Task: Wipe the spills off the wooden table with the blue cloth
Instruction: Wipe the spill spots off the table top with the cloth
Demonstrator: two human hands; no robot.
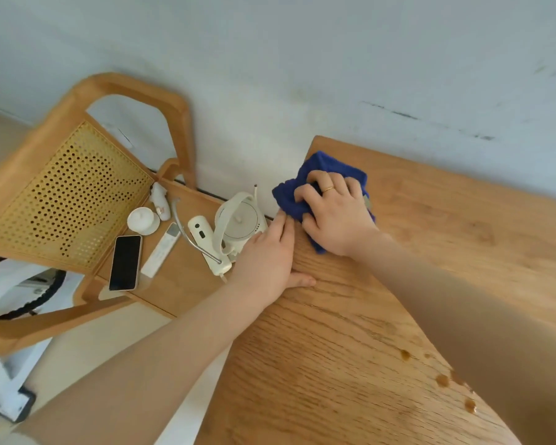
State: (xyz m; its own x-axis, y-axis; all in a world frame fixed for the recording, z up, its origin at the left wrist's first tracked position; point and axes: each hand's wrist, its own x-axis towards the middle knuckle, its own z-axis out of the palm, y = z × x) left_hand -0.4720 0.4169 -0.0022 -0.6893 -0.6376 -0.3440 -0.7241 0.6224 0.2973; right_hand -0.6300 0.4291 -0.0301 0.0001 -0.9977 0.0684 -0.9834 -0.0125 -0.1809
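The blue cloth [305,184] lies bunched on the wooden table [446,239] near its far left corner. My right hand [334,216] presses down on the cloth, its fingers curled into the fabric. My left hand [267,255] rests on the table's left edge, fingers straight along the side and thumb lying flat on the top. Brown spill drops [443,380] dot the table close to me, partly hidden beside my right forearm.
A wooden chair [61,194] with a cane back stands left of the table. Its seat carries a phone [125,262], a white remote [162,250], a white kettle [239,221], a small white cup [143,220] and a power strip. A white wall runs behind.
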